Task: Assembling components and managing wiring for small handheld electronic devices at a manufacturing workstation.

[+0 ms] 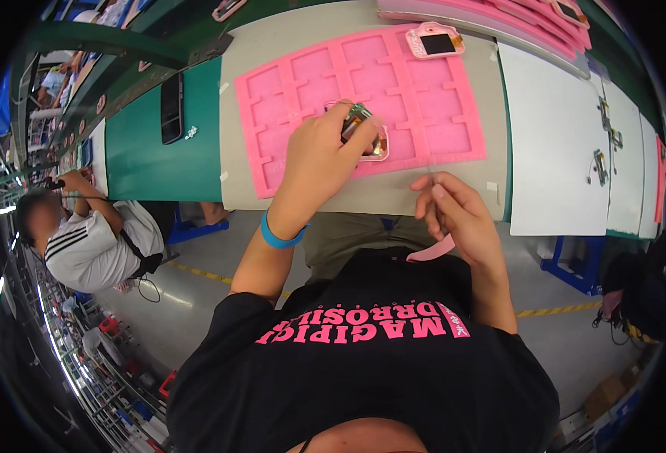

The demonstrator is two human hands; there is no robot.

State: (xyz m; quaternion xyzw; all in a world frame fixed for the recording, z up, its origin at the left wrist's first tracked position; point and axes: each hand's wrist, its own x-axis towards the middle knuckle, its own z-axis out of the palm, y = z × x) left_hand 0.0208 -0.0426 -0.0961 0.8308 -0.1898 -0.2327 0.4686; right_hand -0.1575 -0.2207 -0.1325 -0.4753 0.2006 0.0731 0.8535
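Note:
My left hand [322,155] is over the pink tray [340,57], its fingers closed around a small device with a green circuit board [359,113]. Below the board shows the pale pink edge of its casing [382,147]; my fingers hide part of it. Just off the tray's near edge, my right hand [457,211] is raised with its fingers curled. Whatever it may hold is hidden. A curved pink strip [433,249] shows beside that wrist, and I cannot tell whether the hand grips it.
A pink-cased device with a dark screen [436,44] sits at the tray's far right corner. A black phone [172,109] and small white pieces [191,133] lie on the green mat [140,166]. Small boards [600,162] lie on white sheets at right. Another person [95,241] sits at left.

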